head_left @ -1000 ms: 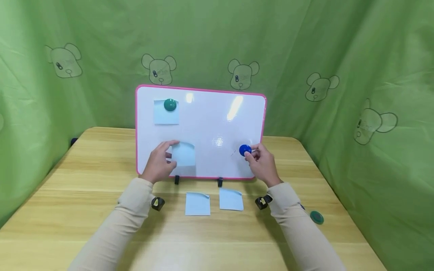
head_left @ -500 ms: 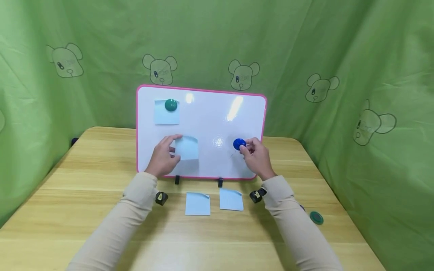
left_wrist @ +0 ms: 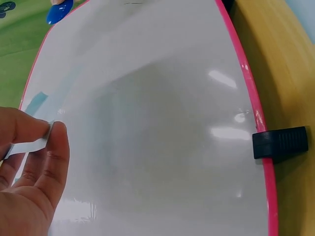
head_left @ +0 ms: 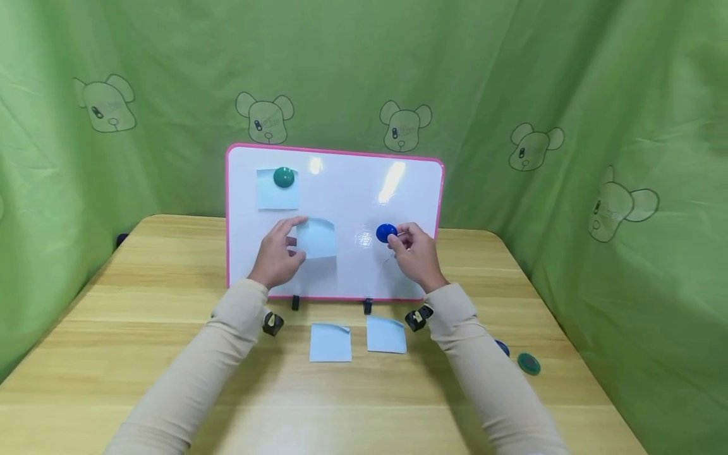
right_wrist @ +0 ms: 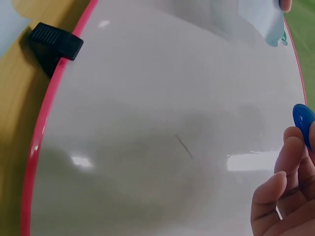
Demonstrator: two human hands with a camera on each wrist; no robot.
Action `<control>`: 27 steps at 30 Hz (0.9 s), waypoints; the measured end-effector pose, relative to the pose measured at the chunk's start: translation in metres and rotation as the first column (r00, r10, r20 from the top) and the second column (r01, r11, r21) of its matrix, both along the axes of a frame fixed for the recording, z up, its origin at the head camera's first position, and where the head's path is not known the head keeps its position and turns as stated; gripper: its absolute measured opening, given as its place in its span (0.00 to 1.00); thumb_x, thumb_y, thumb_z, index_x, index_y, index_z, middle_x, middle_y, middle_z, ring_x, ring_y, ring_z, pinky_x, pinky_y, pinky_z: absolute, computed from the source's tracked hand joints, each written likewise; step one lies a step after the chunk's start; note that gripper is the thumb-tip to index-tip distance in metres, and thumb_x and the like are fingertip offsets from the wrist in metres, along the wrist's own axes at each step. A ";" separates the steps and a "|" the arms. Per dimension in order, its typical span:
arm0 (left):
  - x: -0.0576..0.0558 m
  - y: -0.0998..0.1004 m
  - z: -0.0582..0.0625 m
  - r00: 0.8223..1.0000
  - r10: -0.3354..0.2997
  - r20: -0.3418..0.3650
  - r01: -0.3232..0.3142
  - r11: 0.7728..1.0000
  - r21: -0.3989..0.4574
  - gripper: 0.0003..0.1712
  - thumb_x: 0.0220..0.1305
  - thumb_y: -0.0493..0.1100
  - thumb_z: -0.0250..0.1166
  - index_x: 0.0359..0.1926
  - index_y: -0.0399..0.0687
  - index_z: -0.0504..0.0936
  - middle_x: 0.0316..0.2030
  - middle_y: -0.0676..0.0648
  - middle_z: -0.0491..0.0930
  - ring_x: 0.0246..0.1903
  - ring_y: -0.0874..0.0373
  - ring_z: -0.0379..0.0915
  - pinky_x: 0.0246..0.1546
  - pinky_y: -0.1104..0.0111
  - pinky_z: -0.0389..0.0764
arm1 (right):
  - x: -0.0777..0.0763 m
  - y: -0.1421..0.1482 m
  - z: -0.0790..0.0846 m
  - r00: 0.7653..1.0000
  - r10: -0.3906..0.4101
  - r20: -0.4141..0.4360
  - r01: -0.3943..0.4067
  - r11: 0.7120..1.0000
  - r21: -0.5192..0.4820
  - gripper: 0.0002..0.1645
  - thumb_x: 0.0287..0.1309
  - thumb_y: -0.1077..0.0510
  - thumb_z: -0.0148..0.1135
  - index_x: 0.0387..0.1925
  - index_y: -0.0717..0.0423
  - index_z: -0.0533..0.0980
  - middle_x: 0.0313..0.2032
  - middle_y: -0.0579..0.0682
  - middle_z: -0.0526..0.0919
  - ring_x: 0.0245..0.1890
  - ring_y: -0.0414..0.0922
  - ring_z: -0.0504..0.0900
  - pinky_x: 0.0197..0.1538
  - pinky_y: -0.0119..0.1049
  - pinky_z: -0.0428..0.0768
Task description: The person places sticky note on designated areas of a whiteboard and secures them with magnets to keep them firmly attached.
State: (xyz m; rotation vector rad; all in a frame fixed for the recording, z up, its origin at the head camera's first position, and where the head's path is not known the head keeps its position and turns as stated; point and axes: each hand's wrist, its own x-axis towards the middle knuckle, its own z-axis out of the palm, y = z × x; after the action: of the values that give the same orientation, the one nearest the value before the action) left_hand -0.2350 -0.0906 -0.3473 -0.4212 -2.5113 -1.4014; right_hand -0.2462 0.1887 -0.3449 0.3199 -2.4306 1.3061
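Observation:
My left hand [head_left: 279,253] holds a light blue sticky note [head_left: 317,239] by its left edge, in front of the whiteboard [head_left: 352,189]. In the left wrist view the thumb and fingers pinch the note [left_wrist: 30,146]. My right hand [head_left: 418,254] pinches a round blue magnet [head_left: 386,233] over the right half of the board. The right wrist view has this magnet [right_wrist: 304,120] at the fingertips, near the right edge. At the board's upper left, a green magnet [head_left: 284,177] sits on another light blue sticky note [head_left: 277,197].
Two more sticky notes, a left one [head_left: 330,344] and a right one [head_left: 386,335], lie on the wooden table [head_left: 352,404] before the board. Black clips [head_left: 368,306] support its pink lower edge. A green magnet [head_left: 529,364] and a blue one [head_left: 502,347] lie beside the right forearm.
The left hand has carried its note up and slightly right. The right hand has moved left and up with the blue magnet, so note and magnet are closer together.

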 end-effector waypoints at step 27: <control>-0.026 0.012 0.021 0.999 -0.018 0.029 0.017 1.000 0.017 0.40 0.54 0.24 0.62 0.68 0.48 0.66 0.64 0.41 0.65 0.48 0.42 0.75 0.44 0.57 0.82 | -0.022 -0.031 0.012 0.999 0.033 -0.025 -0.033 0.999 -0.017 0.09 0.65 0.61 0.58 0.42 0.64 0.74 0.31 0.58 0.82 0.28 0.47 0.75 0.29 0.34 0.72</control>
State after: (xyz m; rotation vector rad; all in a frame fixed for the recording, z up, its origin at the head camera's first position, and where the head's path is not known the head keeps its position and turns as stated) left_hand -0.2609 -0.0783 -0.3258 -0.4237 -2.5227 -1.4445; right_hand -0.2684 0.1580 -0.3331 0.3708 -2.4019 1.3286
